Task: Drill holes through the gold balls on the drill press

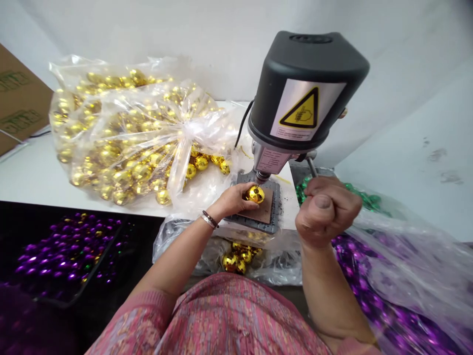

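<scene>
My left hand [236, 199] pinches a shiny gold ball [255, 194] between thumb and fingers, over a brown board [263, 215] on the base of a drill press [306, 98]. A dark hole or spot shows on top of the ball, just under the chuck [262, 176]. Whether the drill tip touches the ball I cannot tell. My right hand [328, 211] is closed in a fist around the lever [312, 166] at the machine's right side. Dark crumbs lie around the metal base [272, 226].
A clear bag [185, 130] full of gold balls spills open on the white table [25, 170]. More gold balls [236, 259] lie in plastic near my lap. Purple balls fill a dark crate [70, 246] at left and a bag [399, 291] at right. Green balls [369, 197] sit behind my right hand.
</scene>
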`<act>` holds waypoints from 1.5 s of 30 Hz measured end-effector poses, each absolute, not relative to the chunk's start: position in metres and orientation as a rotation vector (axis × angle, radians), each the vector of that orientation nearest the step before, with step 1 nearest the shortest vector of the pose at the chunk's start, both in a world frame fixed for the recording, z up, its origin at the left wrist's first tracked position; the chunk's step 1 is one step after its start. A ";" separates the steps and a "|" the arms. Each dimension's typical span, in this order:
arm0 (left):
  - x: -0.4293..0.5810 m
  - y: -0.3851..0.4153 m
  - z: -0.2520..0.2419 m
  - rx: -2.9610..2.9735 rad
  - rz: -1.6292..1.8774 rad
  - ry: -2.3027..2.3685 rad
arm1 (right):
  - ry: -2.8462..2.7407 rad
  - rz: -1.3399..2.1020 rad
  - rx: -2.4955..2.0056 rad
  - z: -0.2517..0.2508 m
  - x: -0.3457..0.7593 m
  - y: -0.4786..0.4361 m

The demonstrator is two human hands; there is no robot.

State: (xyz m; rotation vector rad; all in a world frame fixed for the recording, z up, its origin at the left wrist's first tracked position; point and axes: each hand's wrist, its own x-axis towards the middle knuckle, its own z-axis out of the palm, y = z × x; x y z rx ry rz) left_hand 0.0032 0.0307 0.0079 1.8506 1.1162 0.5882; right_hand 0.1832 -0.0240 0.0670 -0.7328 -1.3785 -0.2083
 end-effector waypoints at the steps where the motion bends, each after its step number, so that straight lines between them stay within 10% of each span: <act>1: 0.003 0.031 0.008 1.850 0.587 1.118 | -1.371 -0.206 -0.740 0.068 0.182 -0.024; 34: -0.074 -0.006 0.028 1.904 0.420 0.974 | -1.136 0.066 -0.843 0.139 0.171 -0.012; 45: -0.116 0.068 0.027 1.927 0.541 2.238 | -1.123 0.074 -0.811 0.137 0.171 -0.014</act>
